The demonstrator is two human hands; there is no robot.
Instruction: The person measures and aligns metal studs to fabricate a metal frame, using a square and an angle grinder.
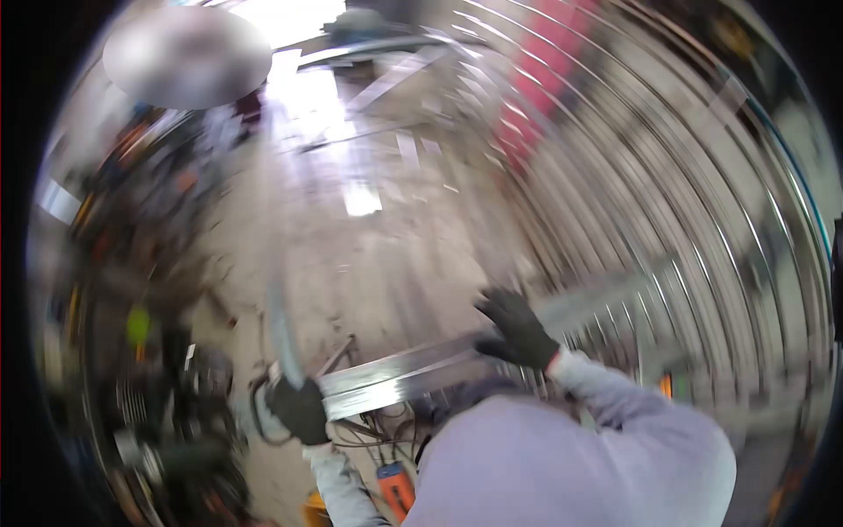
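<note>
You seem to steady a metal bar, left hand (299,411) closed around the bar (282,329) beside the flat beam (373,385), right hand (520,332) open near that beam (blurred); moving the bar calls for control.

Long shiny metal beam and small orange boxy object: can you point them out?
Long shiny metal beam (378,387), head view, bright left part of its face.
Small orange boxy object (398,492), head view, middle of its orange body.
</note>
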